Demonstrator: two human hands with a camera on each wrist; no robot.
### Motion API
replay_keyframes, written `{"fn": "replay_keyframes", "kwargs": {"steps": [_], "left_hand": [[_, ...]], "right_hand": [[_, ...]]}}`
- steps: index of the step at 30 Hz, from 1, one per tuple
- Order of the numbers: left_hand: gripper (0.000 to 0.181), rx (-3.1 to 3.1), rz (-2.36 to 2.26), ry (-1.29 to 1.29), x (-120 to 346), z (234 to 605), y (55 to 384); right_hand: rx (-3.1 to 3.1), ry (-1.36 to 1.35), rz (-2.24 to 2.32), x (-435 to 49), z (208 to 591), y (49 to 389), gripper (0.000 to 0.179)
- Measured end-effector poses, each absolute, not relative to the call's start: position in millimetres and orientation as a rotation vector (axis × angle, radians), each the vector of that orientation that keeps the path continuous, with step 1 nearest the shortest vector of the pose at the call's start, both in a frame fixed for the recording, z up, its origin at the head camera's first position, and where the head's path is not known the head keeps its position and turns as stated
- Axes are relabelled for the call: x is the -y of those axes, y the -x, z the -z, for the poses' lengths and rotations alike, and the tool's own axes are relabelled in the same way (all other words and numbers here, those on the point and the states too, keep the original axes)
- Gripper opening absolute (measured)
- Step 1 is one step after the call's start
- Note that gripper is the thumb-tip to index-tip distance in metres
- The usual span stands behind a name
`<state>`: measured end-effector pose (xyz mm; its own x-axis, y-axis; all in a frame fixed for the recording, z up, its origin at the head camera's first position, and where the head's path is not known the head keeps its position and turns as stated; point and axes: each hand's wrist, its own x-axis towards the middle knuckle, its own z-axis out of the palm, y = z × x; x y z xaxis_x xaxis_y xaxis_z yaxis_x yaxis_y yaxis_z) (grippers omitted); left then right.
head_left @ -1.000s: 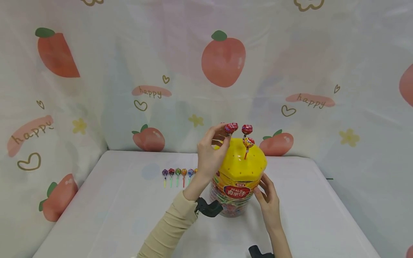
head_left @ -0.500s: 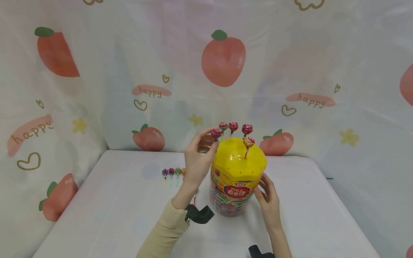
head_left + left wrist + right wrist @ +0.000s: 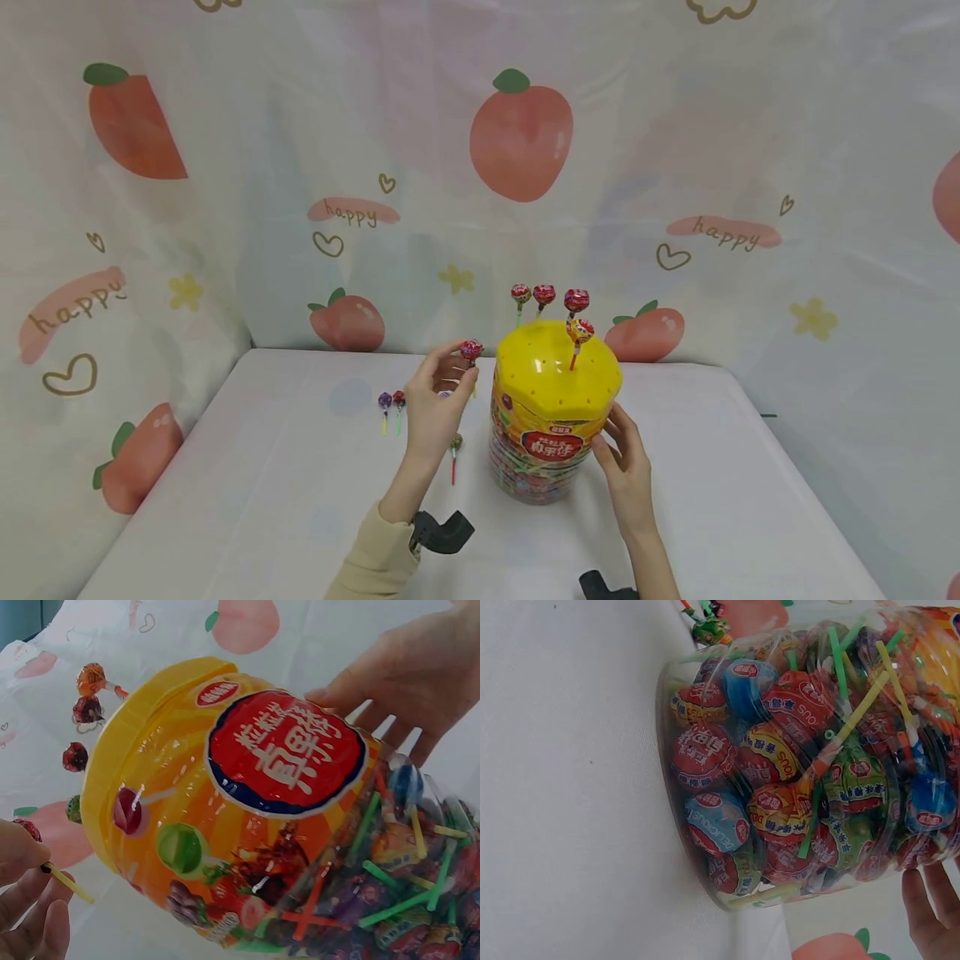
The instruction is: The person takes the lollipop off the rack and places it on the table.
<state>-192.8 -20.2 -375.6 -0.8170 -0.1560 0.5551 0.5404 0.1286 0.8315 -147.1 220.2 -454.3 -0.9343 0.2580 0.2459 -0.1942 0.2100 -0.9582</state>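
Observation:
My left hand (image 3: 435, 410) pinches a red-wrapped lollipop (image 3: 471, 349) near its head, left of the jar and apart from it. In the left wrist view its yellow stick (image 3: 71, 887) points away from the fingertips. A big clear jar (image 3: 551, 450) of lollipops stands upright, topped by a yellow lid (image 3: 555, 387) with small holes. Several lollipops poke up from the lid, among them a yellow one (image 3: 579, 332) and a red one (image 3: 576, 300). My right hand (image 3: 626, 467) rests its thumb and extended fingers against the jar's right side.
On the white table (image 3: 262, 467), left of the jar, a purple lollipop (image 3: 385, 401) and a red lollipop (image 3: 400, 399) lie in a row partly hidden by my left hand. A green lollipop (image 3: 456, 442) lies nearer. A printed cloth backdrop (image 3: 420, 108) hangs behind.
My left hand has moved left and down from the lid, carrying the red lollipop away from the ones standing there. The right hand stays at the jar.

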Motion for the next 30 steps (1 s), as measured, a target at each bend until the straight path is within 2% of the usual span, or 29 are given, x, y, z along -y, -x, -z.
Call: {"fn": "replay_keyframes", "kwargs": {"steps": [20,30], "left_hand": [[0.037,2.119,1.737,0.133,37,452,189],[0.043,2.217,1.683,-0.009,48,480,194]], "right_hand": [[2.148,0.082,-1.764,-220,454,147,0.053],[2.155,0.084,-1.754,-220,454,147,0.053]]}}
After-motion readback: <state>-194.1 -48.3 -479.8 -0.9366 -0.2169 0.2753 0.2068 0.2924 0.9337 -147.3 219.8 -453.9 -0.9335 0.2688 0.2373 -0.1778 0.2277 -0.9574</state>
